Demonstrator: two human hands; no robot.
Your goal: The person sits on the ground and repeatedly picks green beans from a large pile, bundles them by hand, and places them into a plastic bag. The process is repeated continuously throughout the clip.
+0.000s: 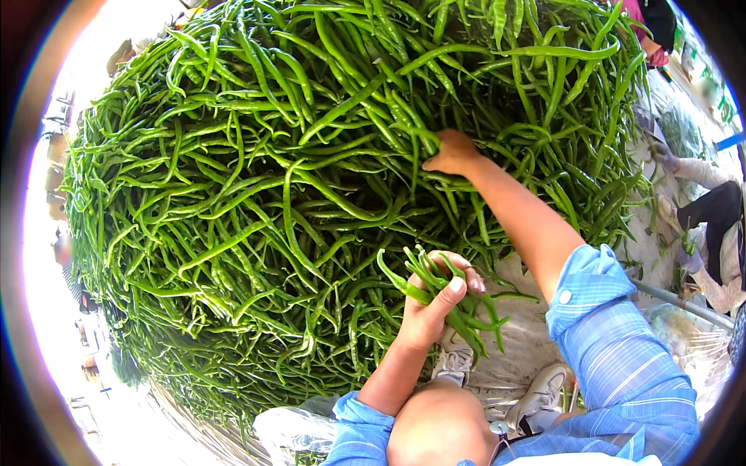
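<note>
A big heap of long green chili peppers (233,192) fills most of the view before me. My left hand (431,309) is closed around a small bunch of green chili peppers (463,323), held low at the heap's near edge. Their stem ends stick out above the thumb, and the thin tips hang below the palm. Farther up, my right hand (457,154) reaches into the heap with its fingers around the ends of some peppers (422,131). Other peppers partly hide those fingertips.
A clear plastic bag (294,428) lies at the near left. Below my hands are my white shoes (542,393) on a pale ground sheet (518,343). To the right run a metal pole (685,304) and, beyond it, a co-worker's gloved hands (690,259).
</note>
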